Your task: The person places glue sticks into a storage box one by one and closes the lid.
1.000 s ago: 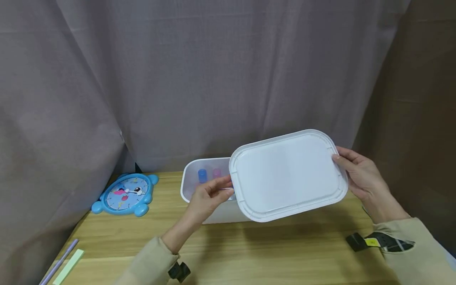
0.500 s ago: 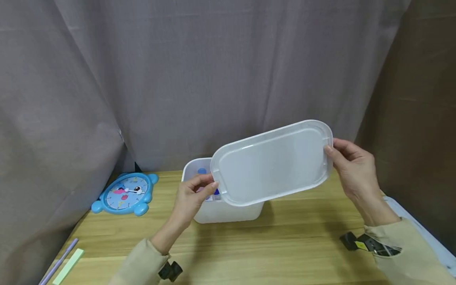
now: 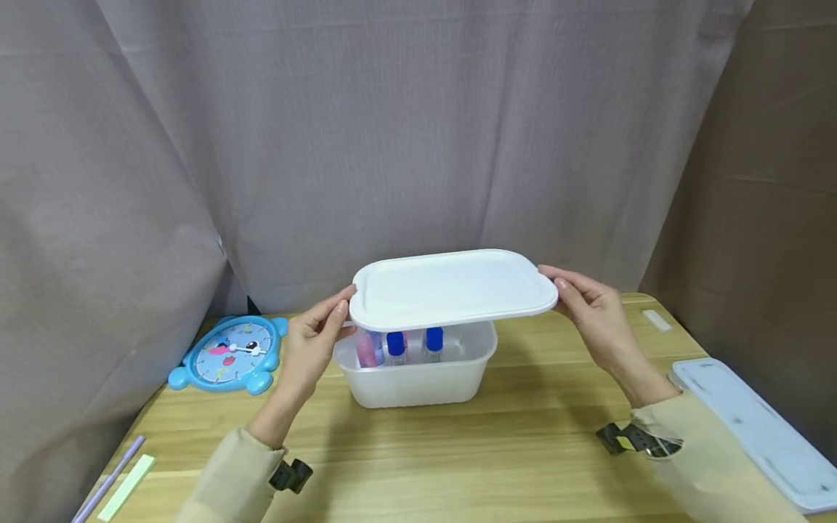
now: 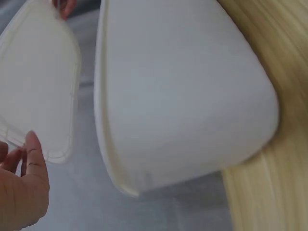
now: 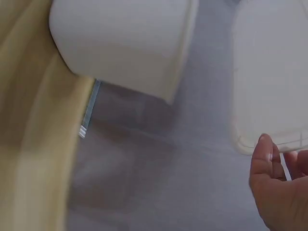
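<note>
Lid [image 3: 451, 289] held level just above the box [image 3: 418, 378], long axis left-right; left hand [image 3: 312, 347] and right hand [image 3: 598, 316] pinch its short ends, each equally near

You work at a wooden table [image 3: 523, 450] with a pale, striped grain, set against a grey curtain. A translucent white box [image 3: 418, 378] stands on it near the back edge, small bottles upright inside. To your left, a blue toy clock [image 3: 230, 354] lies flat by the curtain. At the near left corner, a pale green strip [image 3: 124, 488] and a lilac stick [image 3: 107, 479] lie side by side. A flat white tray [image 3: 752, 432] rests along the right edge, with a small white piece [image 3: 656, 320] beyond it.
</note>
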Motion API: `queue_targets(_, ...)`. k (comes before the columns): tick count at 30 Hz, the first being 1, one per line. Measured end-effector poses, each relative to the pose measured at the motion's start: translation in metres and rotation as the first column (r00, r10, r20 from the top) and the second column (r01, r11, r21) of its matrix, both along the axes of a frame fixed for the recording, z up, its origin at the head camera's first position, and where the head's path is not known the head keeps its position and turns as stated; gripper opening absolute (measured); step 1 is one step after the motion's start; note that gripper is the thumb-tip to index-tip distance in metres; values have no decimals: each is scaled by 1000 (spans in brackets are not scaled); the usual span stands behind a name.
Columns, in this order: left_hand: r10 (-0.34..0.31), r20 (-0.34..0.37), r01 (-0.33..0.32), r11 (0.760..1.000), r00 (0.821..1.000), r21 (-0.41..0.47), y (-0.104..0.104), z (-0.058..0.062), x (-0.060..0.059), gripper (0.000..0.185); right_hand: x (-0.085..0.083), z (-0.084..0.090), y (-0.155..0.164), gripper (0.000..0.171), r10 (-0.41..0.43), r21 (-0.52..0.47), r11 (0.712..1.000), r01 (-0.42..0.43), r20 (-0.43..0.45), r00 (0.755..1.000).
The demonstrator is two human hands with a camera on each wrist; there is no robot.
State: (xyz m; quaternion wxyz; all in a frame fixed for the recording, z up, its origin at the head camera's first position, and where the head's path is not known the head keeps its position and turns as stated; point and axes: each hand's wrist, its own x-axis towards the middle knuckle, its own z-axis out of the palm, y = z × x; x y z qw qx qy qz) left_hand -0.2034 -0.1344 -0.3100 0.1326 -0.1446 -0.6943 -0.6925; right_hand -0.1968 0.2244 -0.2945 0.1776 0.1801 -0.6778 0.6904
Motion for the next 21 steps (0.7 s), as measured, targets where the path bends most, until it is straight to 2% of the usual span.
queue_targets(4,22,104,-16,998,994,-55,-13,-6,-3,37,-11,-14,-10,48,17,53,998,-28,188,982)
queue_targets(6,27,166,-14,997,986,-77,-19,-10,-4,41,-15,-19,-17,53,10,105,994,-40,272,962)
queue_targets(9,28,251,2,993,968,-118,-26,-15,-5,45,-22,-26,-24,52,-7,208,976,-70,348,938)
queue_targets(11,29,280,17,987,959,-158,-30,-18,-6,47,-25,-29,-29,50,-31,274,959,-75,363,931)
queue_targets(14,41,284,22,977,958,-214,-34,-23,-7,46,-29,-35,-34,49,-58,344,936,-76,363,930)
queue_targets(21,99,254,-24,958,962,-284,-38,-33,-13,42,-34,-42,-40,46,-86,377,924,-63,366,927)
